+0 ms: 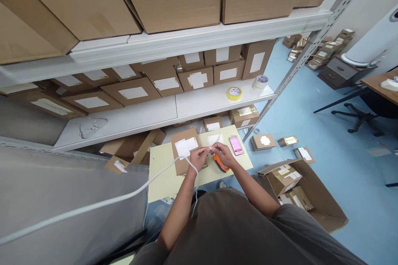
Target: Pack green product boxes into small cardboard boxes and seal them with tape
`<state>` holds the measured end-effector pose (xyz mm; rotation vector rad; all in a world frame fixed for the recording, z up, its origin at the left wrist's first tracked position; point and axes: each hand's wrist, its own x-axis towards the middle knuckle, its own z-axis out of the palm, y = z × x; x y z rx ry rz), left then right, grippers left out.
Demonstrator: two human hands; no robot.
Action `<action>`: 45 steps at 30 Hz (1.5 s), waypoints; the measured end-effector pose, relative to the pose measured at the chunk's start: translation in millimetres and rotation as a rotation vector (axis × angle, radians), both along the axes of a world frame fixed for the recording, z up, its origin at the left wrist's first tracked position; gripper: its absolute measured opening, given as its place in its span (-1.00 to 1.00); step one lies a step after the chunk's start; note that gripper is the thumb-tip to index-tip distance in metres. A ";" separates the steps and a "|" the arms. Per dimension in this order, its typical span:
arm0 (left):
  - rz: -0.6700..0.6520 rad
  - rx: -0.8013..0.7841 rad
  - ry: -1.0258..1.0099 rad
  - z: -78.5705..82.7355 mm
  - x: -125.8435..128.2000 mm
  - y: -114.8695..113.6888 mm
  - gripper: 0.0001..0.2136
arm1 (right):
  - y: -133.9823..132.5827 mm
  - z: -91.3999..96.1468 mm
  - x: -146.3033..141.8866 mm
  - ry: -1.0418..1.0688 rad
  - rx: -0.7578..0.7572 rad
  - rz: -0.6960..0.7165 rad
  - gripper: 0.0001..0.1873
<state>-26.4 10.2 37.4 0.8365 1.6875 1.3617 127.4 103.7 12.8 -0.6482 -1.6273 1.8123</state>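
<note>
My left hand [198,158] and my right hand [221,153] meet over a small pale-yellow table [163,174], fingers pinched together on a small thin piece too small to name. A flat cardboard box [185,151] with a white label lies just left of my hands. Under my right hand sits an orange tape dispenser [221,165]. A phone with a pink screen [236,145] lies to the right on the table. A white sheet [215,139] lies just beyond my fingers. A white cable [93,207] runs over my left wrist.
A metal shelf rack [199,43] holds several labelled cardboard boxes. A yellow tape roll [234,93] and a clear tape roll [260,81] rest on its lower shelf. An open carton [303,192] with packages sits on the blue floor at right, near small parcels [263,141] and an office chair [357,118].
</note>
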 end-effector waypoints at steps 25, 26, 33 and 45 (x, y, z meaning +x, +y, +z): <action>0.077 0.015 -0.137 -20.1 12.7 -1.4 -0.16 | 3.5 -3.5 6.6 0.047 -0.178 0.070 -0.56; 0.059 0.020 -0.135 -20.3 11.6 -2.3 -0.16 | 3.9 -4.6 6.2 0.045 -0.176 0.062 -0.57; 0.012 0.008 -0.024 -18.2 2.3 0.0 -0.30 | 3.2 -19.6 3.3 0.025 -0.169 0.030 -0.61; -0.008 0.033 -0.140 -12.9 -16.4 17.9 -0.43 | -1.4 -0.4 -3.9 0.069 -0.174 -0.201 -0.55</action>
